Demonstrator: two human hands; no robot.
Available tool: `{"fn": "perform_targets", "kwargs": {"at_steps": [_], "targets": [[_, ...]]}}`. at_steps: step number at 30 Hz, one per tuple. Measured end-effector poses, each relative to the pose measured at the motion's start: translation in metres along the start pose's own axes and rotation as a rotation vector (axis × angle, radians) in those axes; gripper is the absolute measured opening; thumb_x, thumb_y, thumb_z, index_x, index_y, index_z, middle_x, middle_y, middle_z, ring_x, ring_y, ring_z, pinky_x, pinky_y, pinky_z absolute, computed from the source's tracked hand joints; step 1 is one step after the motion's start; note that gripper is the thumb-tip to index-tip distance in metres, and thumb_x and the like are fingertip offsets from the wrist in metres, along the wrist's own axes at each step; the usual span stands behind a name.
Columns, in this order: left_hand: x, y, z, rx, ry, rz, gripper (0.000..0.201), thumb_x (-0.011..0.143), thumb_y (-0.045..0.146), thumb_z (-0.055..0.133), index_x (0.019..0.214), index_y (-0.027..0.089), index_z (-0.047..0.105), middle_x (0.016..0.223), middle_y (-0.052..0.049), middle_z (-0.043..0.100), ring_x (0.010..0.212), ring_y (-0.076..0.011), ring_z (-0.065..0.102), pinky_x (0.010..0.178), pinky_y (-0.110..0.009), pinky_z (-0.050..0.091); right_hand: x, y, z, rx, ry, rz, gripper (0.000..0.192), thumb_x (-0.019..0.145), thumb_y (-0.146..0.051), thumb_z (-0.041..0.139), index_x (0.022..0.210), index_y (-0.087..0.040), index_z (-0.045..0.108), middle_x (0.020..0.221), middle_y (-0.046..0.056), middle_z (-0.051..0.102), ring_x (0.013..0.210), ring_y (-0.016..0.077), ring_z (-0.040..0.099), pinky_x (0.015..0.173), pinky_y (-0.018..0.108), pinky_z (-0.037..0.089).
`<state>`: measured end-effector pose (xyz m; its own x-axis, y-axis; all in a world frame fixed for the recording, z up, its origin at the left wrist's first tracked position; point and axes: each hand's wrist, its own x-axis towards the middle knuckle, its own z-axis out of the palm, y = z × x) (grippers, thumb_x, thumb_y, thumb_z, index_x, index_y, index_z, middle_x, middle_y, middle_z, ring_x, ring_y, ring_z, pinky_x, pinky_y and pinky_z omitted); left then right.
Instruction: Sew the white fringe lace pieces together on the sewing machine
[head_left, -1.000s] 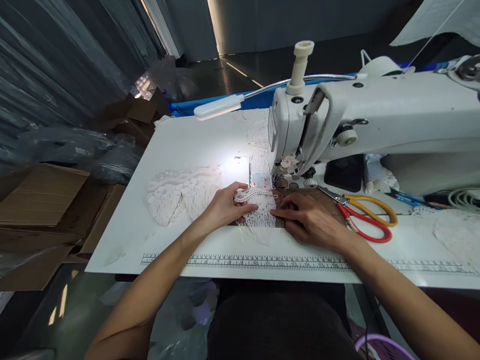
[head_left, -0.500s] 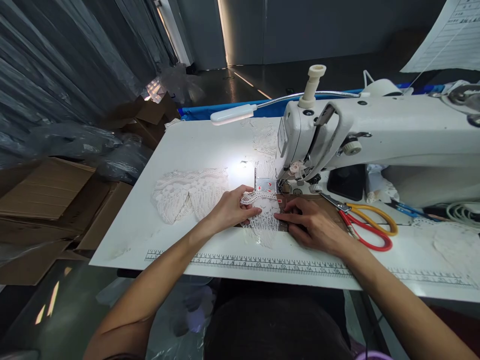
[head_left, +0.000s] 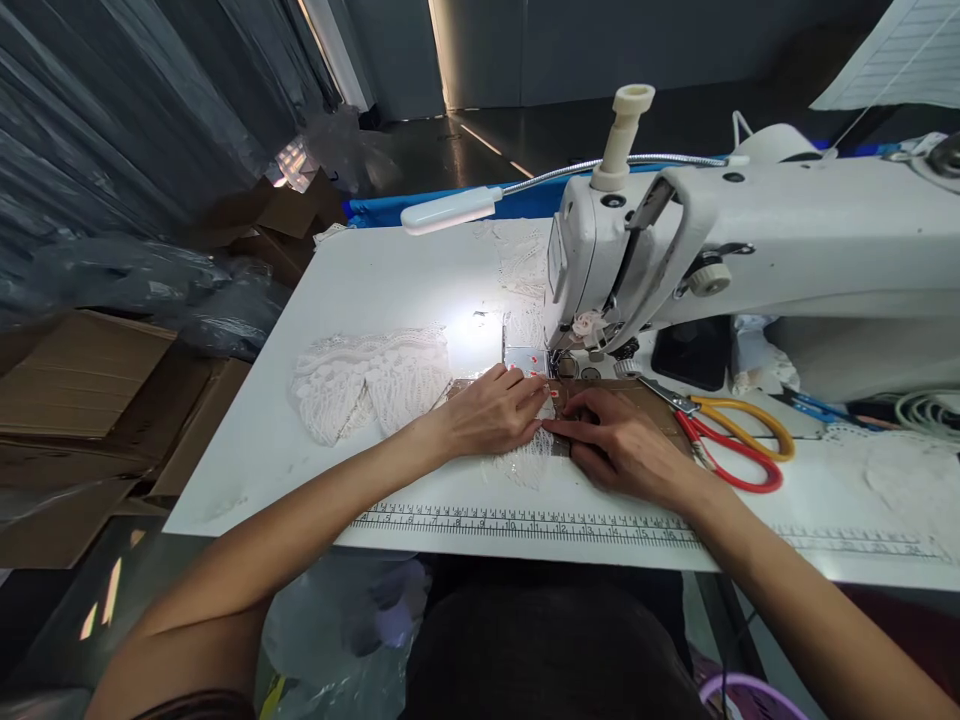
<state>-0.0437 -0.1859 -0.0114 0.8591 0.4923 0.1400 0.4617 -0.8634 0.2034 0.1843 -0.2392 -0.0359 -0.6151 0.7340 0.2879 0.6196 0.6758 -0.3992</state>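
Note:
My left hand (head_left: 491, 412) lies flat on a strip of white lace (head_left: 526, 462) just in front of the presser foot of the white sewing machine (head_left: 750, 250). My right hand (head_left: 619, 440) presses the same lace from the right, fingertips meeting the left hand's. Both rest over a brown card piece (head_left: 645, 400) on the white table (head_left: 390, 280). The lace trails toward me past the hands. The needle area is partly hidden by the machine head.
A heap of white lace (head_left: 367, 380) lies left of my hands. Red and yellow scissors (head_left: 731, 440) lie to the right. A lamp (head_left: 450, 210) on a flexible neck lights the bed. A ruler strip (head_left: 600, 527) runs along the front edge. Cardboard boxes (head_left: 82, 380) stand left.
My left hand has slid right and forward over the lace, covering the folded top that showed before, and now meets the right hand's fingertips. The right hand has barely moved.

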Motion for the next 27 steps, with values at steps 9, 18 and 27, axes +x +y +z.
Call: {"fn": "perform_targets", "kwargs": {"at_steps": [9, 18, 27], "targets": [[0.006, -0.005, 0.004, 0.105, -0.061, -0.037, 0.04, 0.101, 0.03, 0.038, 0.127, 0.009, 0.059, 0.136, -0.021, 0.055, 0.104, -0.0304, 0.056, 0.089, -0.044, 0.041, 0.004, 0.002, 0.003, -0.071, 0.04, -0.001, 0.035, 0.094, -0.017, 0.047, 0.123, -0.019, 0.067, 0.111, 0.016, 0.06, 0.104, 0.0299, 0.058, 0.089, 0.051, 0.054], [0.012, -0.014, 0.003, 0.086, -0.016, -0.068, 0.043, 0.1, 0.036, 0.04, 0.132, 0.011, 0.056, 0.144, -0.016, 0.052, 0.109, -0.0298, 0.053, 0.098, -0.046, 0.035, 0.006, 0.005, 0.005, -0.078, 0.082, 0.042, 0.037, 0.091, -0.015, 0.05, 0.126, -0.017, 0.063, 0.113, 0.016, 0.059, 0.101, 0.03, 0.059, 0.086, 0.05, 0.055], [0.007, -0.019, 0.011, 0.097, 0.066, -0.044, 0.045, 0.1, 0.039, 0.039, 0.133, 0.011, 0.055, 0.146, -0.015, 0.051, 0.114, -0.0294, 0.053, 0.101, -0.049, 0.034, 0.006, 0.005, 0.007, -0.069, 0.104, 0.039, 0.037, 0.091, -0.013, 0.05, 0.124, -0.017, 0.066, 0.111, 0.016, 0.06, 0.101, 0.0308, 0.059, 0.085, 0.052, 0.055]]}}
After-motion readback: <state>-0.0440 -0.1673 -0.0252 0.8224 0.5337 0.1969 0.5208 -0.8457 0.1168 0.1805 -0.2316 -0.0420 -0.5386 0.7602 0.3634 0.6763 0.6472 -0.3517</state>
